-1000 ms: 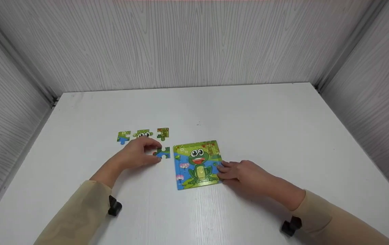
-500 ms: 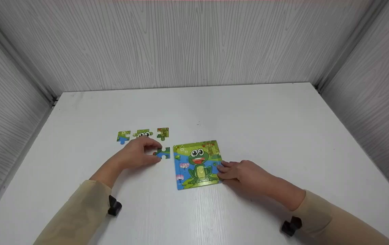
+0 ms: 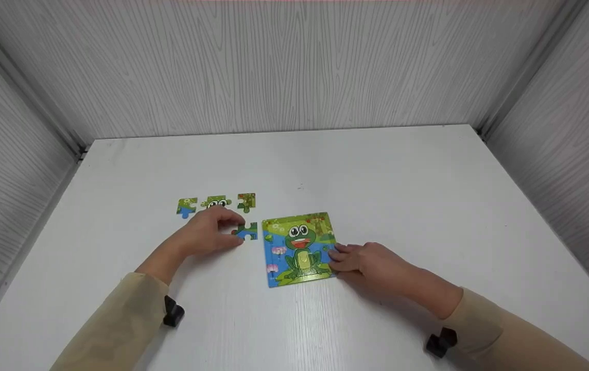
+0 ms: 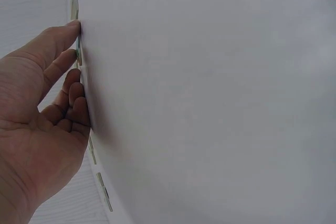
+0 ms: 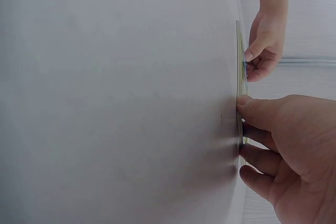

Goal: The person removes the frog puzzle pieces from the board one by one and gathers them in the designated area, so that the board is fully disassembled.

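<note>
In the head view my left hand (image 3: 209, 232) holds a blue-green puzzle piece (image 3: 250, 231) on the table, thumb and forefinger at its opposite edges. The left wrist view shows the same hand (image 4: 47, 108) side-on, low over the tabletop. Just right of that piece lies a square frog puzzle board (image 3: 299, 247) with a smiling green frog. My right hand (image 3: 371, 263) rests on its right edge, fingertips slightly over the border, thumb near the lower right corner. From the right wrist, the hand (image 5: 294, 145) touches the thin board edge (image 5: 239, 77).
Behind my left hand lie three loose pieces: a green-blue piece (image 3: 187, 206), a partly covered piece with frog eyes (image 3: 217, 201) and a green piece with red spots (image 3: 246, 201). The white table (image 3: 387, 180) is bounded by grey wood-grain panels (image 3: 284, 67) at the back and sides.
</note>
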{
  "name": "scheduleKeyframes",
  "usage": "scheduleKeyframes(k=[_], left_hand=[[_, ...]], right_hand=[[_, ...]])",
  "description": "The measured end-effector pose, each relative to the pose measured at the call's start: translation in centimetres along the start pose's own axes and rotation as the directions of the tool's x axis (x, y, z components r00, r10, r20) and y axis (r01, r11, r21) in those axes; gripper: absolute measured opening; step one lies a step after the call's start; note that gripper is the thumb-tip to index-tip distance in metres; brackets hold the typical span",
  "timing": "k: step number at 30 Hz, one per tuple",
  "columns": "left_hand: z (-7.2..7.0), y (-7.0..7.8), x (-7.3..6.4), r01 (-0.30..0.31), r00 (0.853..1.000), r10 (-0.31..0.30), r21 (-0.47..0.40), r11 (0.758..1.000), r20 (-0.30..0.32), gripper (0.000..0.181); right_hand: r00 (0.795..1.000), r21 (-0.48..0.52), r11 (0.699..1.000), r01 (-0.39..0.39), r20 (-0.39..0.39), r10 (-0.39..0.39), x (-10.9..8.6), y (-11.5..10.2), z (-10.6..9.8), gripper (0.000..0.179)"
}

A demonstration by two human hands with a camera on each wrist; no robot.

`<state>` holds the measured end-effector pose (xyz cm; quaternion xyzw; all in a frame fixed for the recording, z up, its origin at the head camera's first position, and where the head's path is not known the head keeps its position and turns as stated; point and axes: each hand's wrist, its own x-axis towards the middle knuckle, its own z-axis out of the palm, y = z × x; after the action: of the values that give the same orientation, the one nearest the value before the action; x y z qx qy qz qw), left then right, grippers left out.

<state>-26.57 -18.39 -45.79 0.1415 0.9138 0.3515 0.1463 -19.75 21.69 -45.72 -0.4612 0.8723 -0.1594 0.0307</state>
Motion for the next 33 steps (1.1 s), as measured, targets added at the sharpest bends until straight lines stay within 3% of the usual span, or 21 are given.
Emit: scheduleKeyframes(k=[8, 22, 28, 33], left_hand=[[-0.1, -0.3, 0.2, -0.03, 1.0, 0.03, -0.008, 0.999, 0.0, 0.041], [-0.7, 0.4, 0.2, -0.008, 1.0, 0.008, -0.047, 0.999, 0.009, 0.047], [-1.2, 2.2, 0.1, -0.092, 0.996, 0.091, -0.045, 0.995, -0.017, 0.046], [-0.7, 4.5, 0.2, -0.163, 0.987, 0.163, -0.03, 0.986, -0.004, 0.046]], right_hand=[[0.999, 0.017, 1.0, -0.011, -0.032, 0.011, 0.0, 0.0, 0.0, 0.033], [0.999, -0.001, 1.0, -0.004, -0.033, 0.004, 0.2, -0.1, 0.0, 0.034], [1.0, -0.016, 1.0, 0.003, -0.025, -0.003, 0.1, -0.1, -0.1, 0.034], [1.0, -0.014, 1.0, 0.007, -0.025, -0.008, 0.1, 0.0, 0.0, 0.033]])
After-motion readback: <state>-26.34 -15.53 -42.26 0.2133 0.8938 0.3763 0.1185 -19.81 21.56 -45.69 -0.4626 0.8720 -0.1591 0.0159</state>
